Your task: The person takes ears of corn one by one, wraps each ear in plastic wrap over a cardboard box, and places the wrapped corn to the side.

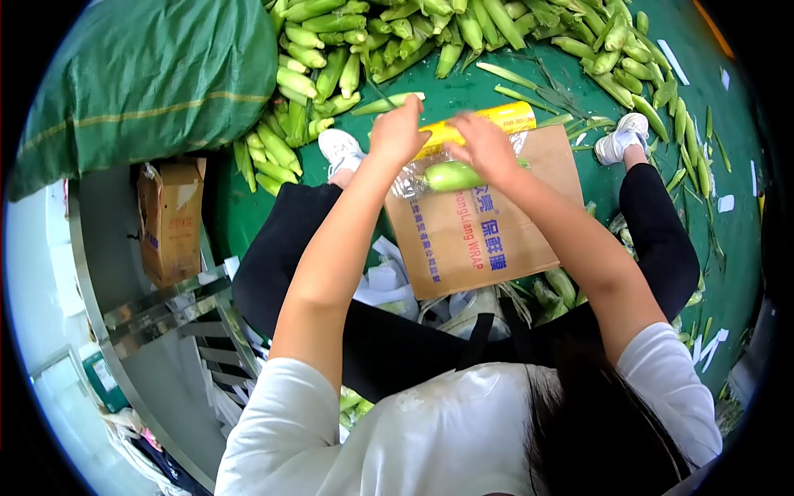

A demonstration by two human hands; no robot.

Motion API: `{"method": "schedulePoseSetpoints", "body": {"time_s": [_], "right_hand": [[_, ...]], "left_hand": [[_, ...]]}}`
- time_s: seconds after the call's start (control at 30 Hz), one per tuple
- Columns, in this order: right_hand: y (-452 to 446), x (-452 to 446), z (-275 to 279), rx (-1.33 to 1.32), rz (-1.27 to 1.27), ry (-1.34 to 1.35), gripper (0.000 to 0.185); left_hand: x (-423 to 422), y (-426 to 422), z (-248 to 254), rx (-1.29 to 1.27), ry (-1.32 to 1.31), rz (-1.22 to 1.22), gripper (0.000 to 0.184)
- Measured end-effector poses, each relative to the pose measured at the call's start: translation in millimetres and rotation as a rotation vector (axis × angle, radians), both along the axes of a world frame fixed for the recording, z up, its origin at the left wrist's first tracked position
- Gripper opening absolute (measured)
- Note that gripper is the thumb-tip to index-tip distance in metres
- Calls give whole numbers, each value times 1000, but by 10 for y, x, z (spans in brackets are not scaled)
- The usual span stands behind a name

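Note:
An ear of corn in its green husk [453,175] lies on a flat brown cardboard carton [521,219] between my legs. Clear plastic film [407,183] shows by its left end and on the carton near my right wrist. Behind the corn is a yellow box of cling wrap [509,118], set slantwise along the carton's far edge. My left hand [399,132] is closed at the left end of the yellow box; what its fingers grip is hidden. Over the middle of that box, my right hand [484,149] is smeared by motion, its fingers unclear.
A big heap of corn ears in husks [397,37] spreads across the green floor [447,91] ahead and to the right. A full green sack [157,91] stands at far left, above a cardboard box [171,219]. Loose husk leaves and white scraps lie at right.

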State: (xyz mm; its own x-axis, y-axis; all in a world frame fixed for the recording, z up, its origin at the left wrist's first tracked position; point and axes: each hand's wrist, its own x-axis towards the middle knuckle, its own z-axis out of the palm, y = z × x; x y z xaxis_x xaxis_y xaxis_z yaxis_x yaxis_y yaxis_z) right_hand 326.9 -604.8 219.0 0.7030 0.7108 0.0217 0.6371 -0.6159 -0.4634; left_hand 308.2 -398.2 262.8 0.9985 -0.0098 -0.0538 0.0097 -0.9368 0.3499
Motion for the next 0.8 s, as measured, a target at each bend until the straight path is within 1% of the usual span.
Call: {"method": "schedulePoseSetpoints", "body": {"time_s": [0.03,0.07,0.1,0.13,0.17,0.2,0.23,0.27,0.3,0.33,0.37,0.4,0.43,0.47,0.5,0.57,0.6,0.63,0.7,0.73,0.77,0.8], "right_hand": [[-19,-41,63,-61,63,155,58],[-62,-266,-62,-34,117,-120,49],[-73,-278,-145,-20,99,-184,47],[-65,-313,-180,-9,82,-246,46],[-44,-314,-210,4,70,-313,45],[23,-244,-150,-83,54,-97,48],[-11,-179,-36,-176,102,67,51],[-26,-122,121,-262,145,234,54],[-20,-81,230,-344,186,396,58],[-134,-80,135,-202,178,417,67],[-227,-80,-23,-157,325,525,68],[-330,-98,-211,-111,465,636,70],[-417,-119,-280,-62,602,748,71],[-401,-169,-139,-309,754,986,73],[-372,-323,12,-557,902,1228,74],[-552,-969,-119,-453,1129,1430,72],[-699,-1190,129,-449,1065,1403,74],[-891,-1344,540,-446,1002,1384,76],[-1340,-1489,1128,-273,533,1772,82],[-1624,-1568,1204,-82,366,1840,82],[-1928,-1704,1178,205,134,2003,75],[-2068,-1772,1227,617,-51,2048,73]], "left_hand": [[4,-2,124,-83,-28,82,40],[0,-31,168,-137,-49,140,34],[-9,-94,183,-197,-63,196,29],[-12,-175,170,-205,-6,200,20],[21,-245,50,-298,-54,122,20],[49,-295,-178,-389,-107,54,21],[44,-347,-368,-476,-157,-7,21],[47,-422,-464,-592,-121,-87,28],[22,-481,-598,-653,-11,-172,38],[-15,-552,-895,-513,59,-243,42],[-56,-648,-1099,-373,128,-315,45],[-148,-769,-1082,-235,120,-334,46],[-295,-873,-1046,-98,110,-355,47],[-415,-960,-900,-35,-11,-354,44],[-462,-987,-893,-14,-19,-360,44],[-431,-986,-897,35,-52,-364,45],[-456,-1003,-868,81,-106,-388,52],[-514,-1038,-902,118,-127,-422,54],[-679,-1139,-1017,190,-166,-487,58],[-847,-1218,-1003,109,-172,-568,59],[-1013,-1293,-925,70,-115,-646,58],[-1178,-1378,-799,32,-60,-725,57]]}}
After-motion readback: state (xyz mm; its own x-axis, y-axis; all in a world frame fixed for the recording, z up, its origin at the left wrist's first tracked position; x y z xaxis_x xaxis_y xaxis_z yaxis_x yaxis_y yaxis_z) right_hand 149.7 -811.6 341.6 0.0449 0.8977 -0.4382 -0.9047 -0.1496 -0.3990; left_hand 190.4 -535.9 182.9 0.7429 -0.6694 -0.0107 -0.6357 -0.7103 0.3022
